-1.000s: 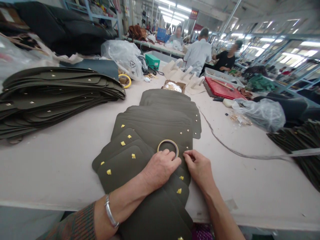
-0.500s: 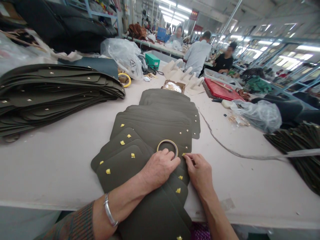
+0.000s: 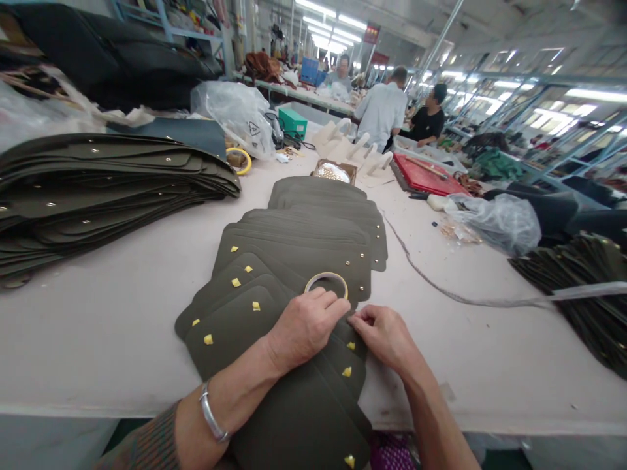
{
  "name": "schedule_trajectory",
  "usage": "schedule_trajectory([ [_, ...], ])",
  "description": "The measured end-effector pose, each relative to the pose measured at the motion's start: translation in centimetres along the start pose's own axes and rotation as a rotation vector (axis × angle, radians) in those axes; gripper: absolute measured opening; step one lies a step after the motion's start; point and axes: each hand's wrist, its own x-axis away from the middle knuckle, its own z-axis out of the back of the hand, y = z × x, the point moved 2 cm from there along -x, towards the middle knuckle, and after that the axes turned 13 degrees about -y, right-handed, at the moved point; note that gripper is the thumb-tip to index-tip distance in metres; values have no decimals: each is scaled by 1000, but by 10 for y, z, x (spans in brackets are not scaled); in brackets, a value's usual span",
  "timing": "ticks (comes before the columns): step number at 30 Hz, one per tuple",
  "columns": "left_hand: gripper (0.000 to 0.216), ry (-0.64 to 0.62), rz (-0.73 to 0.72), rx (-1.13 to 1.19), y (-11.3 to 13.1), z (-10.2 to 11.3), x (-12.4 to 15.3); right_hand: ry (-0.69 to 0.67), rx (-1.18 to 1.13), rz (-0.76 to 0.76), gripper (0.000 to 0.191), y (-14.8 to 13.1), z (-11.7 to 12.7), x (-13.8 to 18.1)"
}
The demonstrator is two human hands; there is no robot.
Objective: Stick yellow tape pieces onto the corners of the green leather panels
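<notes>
Dark olive panels (image 3: pixel 294 228) lie overlapped in a long fanned row in front of me. Small yellow tape pieces (image 3: pixel 256 305) stick to several of them, and small metal studs (image 3: pixel 362 255) show along the right edges. My left hand (image 3: pixel 306 326) is closed on a narrow roll of yellow tape (image 3: pixel 326 277), held upright over the panels. Close beside it, my right hand (image 3: pixel 385 333) has thumb and forefinger pinched together at a panel's right edge. Whatever is between those fingertips is hidden.
A thick pile of olive panels (image 3: pixel 112 189) lies left, another bundle (image 3: pixel 578 294) right. A box of small metal parts (image 3: pixel 334 172) stands behind the row. Beyond are a green box (image 3: pixel 292 122), a red tray (image 3: pixel 426 173) and plastic bags (image 3: pixel 504 219). Several people work farther back.
My right fingertips have moved slightly down and left, closer to the left hand. The yellow bit at their tips no longer shows. My left hand stays closed on the tape roll.
</notes>
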Motion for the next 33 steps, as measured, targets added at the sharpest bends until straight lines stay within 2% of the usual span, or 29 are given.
schedule_trajectory([
  [2,22,38,-11,54,-1,0,1,1,8,-14,20,1,-1,0],
  [6,27,120,-58,138,-3,0,3,108,-77,-7,9,5,-2,-5],
  [9,41,144,-68,153,-4,-1,4,197,-297,99,18,6,-2,-1],
  [11,44,145,-55,149,-5,-1,5,242,-450,186,22,6,-3,5],
  [13,44,142,-40,139,-6,-3,5,268,-500,279,22,2,-4,13],
  [18,41,135,-33,114,-5,-4,5,290,-273,554,20,-15,-5,23],
  [22,39,108,-51,121,-4,-3,5,330,-123,659,17,-22,-5,20],
  [29,21,58,-38,162,-4,-1,5,478,51,631,13,-25,-5,24],
  [31,21,63,-19,151,-4,-1,4,488,27,576,12,-29,-6,26],
  [33,23,81,-4,126,-4,0,4,450,-107,472,11,-32,-7,24],
])
